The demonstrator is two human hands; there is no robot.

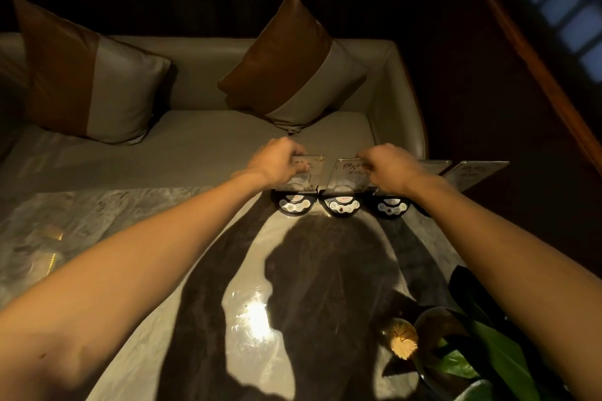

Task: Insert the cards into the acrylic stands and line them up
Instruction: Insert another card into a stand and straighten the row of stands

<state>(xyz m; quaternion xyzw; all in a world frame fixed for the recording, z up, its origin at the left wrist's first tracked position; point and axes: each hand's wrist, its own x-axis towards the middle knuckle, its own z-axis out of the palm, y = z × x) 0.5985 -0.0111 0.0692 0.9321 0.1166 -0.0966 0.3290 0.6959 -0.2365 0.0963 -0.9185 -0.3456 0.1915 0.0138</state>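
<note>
Grey upholstered sofa [202, 137] across the far side, bearing two brown-and-grey square cushions: one at left [88, 75], one at centre [293, 65]. Glossy marbled grey table top [130, 215] in the foreground, crossed by a dark shadow of the person. Potted plant with broad green leaves [488, 352] at the near right corner; beside it, a small holder of pale wooden toothpicks [402, 343].

Row of four clear acrylic card stands along the far table edge, side by side, the black half-round bases of the first three nearly touching. From left: first stand [309, 172], second stand [345, 176], third stand [433, 166] largely hidden behind the right wrist, fourth stand [472, 172] tilted outward at the right end. Handwritten cards visible inside the first, second and fourth; lettering too blurred to read.

Left hand [277, 163] closed over the upper left edge of the first stand, fingers curled together, pinching the panel. Right hand [387, 166] closed on the upper right corner of the second stand, fingers bunched, pinching likewise.
</note>
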